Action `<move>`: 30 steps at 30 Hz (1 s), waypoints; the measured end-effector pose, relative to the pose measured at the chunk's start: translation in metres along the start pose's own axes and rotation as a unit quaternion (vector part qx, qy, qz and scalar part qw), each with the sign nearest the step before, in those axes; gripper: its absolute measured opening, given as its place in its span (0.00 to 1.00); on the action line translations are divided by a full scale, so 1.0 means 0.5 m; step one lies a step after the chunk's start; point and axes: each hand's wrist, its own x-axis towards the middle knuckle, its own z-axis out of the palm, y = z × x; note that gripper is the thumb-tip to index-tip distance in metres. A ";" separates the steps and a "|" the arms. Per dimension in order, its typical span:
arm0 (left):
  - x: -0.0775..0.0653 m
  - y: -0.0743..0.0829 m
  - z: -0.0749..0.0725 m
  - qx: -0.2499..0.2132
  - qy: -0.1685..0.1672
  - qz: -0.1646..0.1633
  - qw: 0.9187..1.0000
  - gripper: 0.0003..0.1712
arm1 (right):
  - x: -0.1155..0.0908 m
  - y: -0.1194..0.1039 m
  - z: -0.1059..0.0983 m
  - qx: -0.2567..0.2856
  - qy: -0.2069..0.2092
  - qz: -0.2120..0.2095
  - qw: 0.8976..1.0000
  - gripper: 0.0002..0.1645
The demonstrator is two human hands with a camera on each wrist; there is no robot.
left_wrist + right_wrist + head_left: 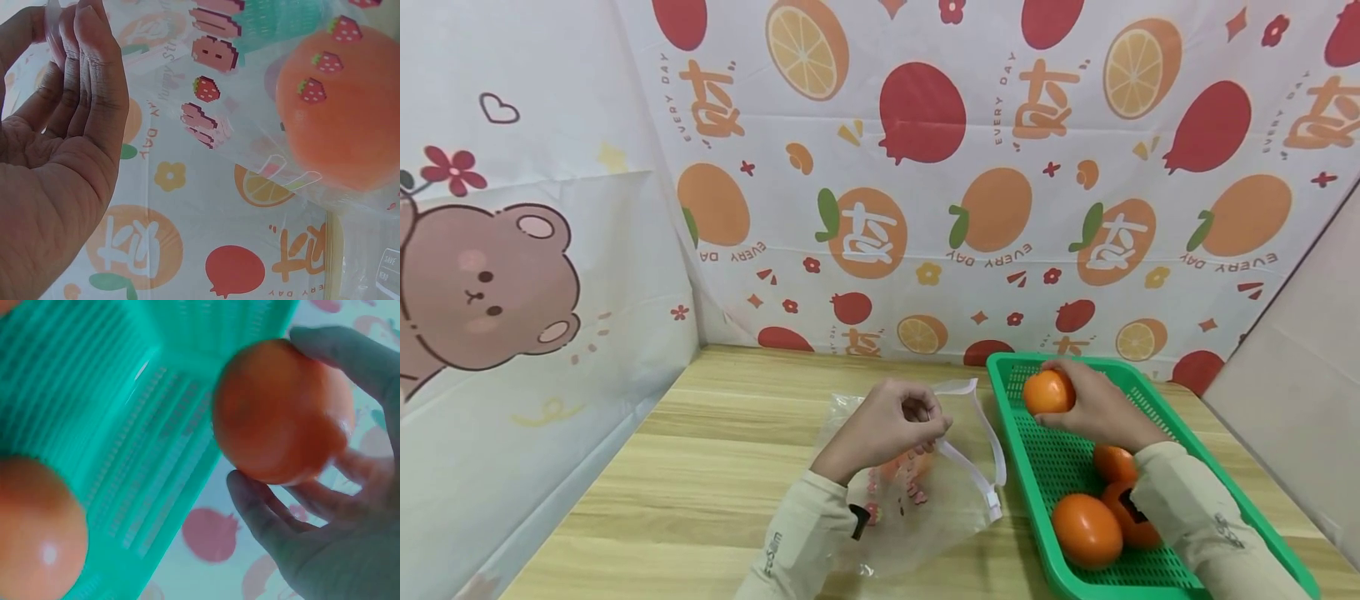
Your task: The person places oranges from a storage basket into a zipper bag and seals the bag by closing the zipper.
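My left hand pinches the rim of a clear plastic slider zip bag with pink lettering and strawberry prints. The bag's mouth stands partly open, its pale zip strip bowed toward the basket. Inside the bag lies an orange, seen through the plastic in the left wrist view. Over the far end of the green basket, my right hand grips another orange between thumb and fingers. In the right wrist view this orange is held at the fingertips.
Several more oranges sit in the near part of the basket, one orange in front, partly covered by my right sleeve. The wooden table extends left of the bag. A fruit-printed cloth hangs behind it.
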 end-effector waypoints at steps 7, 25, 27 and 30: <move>-0.003 0.002 0.001 0.000 0.000 0.000 1.000 0.10 | 0.003 -0.053 0.006 0.179 0.006 -0.005 0.984 0.44; -0.003 0.003 0.005 0.007 0.005 0.007 1.000 0.07 | 0.002 -0.133 0.056 0.212 -0.151 -0.090 0.961 0.43; -0.003 0.002 0.005 0.014 0.009 0.009 1.000 0.07 | 0.003 -0.136 0.061 0.180 -0.155 -0.105 0.966 0.43; -0.002 0.002 0.006 0.022 0.017 0.010 1.000 0.08 | 0.006 -0.145 0.069 0.141 -0.160 -0.132 0.968 0.41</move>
